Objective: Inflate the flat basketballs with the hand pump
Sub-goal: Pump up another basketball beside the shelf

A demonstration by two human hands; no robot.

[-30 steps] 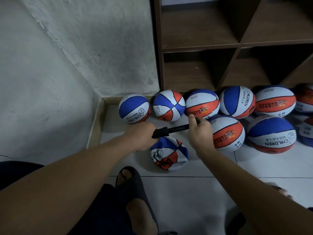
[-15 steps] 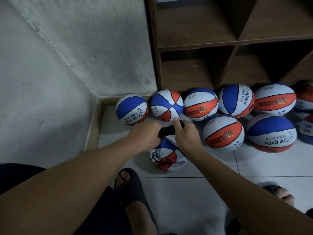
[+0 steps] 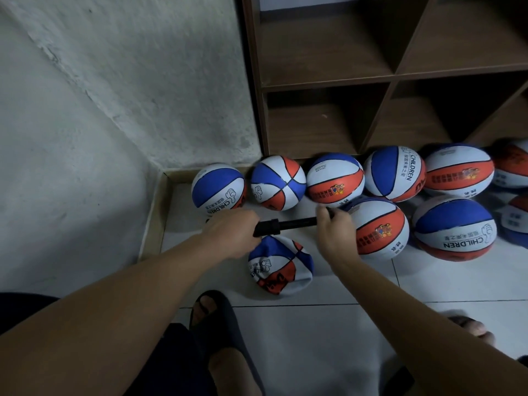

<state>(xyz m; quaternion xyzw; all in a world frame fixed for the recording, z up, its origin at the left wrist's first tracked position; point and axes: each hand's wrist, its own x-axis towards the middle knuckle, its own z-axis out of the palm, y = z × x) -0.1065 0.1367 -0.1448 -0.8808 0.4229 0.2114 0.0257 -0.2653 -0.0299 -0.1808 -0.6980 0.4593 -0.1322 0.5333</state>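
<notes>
**Pump held in both hands above the flat ball**

My left hand point(image 3: 233, 232) is wrapped around one end of the black pump point(image 3: 285, 225), fingers curled over it so that end is hidden. My right hand point(image 3: 334, 230) grips the other end, the handle, with fingers closed on it; a short dark piece sticks out past my thumb. Between the hands the pump lies nearly level, tilted slightly up toward the right, with its thick collar just beside my left hand and a thinner section running to my right.

The flat ball point(image 3: 278, 265) lies on the white tiled floor point(image 3: 314, 338) directly below the pump, crumpled and sagging, its blue, white and red panels folded. Whether the pump is connected to it I cannot tell.

Round balls sit behind and to the right: a row point(image 3: 334, 178) against the foot of the brown shelf unit point(image 3: 385, 75), and two more point(image 3: 380, 227) in front of that row, the nearer one touching my right hand in view. The corner wall point(image 3: 114, 95) is rough and grey.

My feet in dark sandals point(image 3: 217, 318) rest on the tiles near the flat ball.
</notes>
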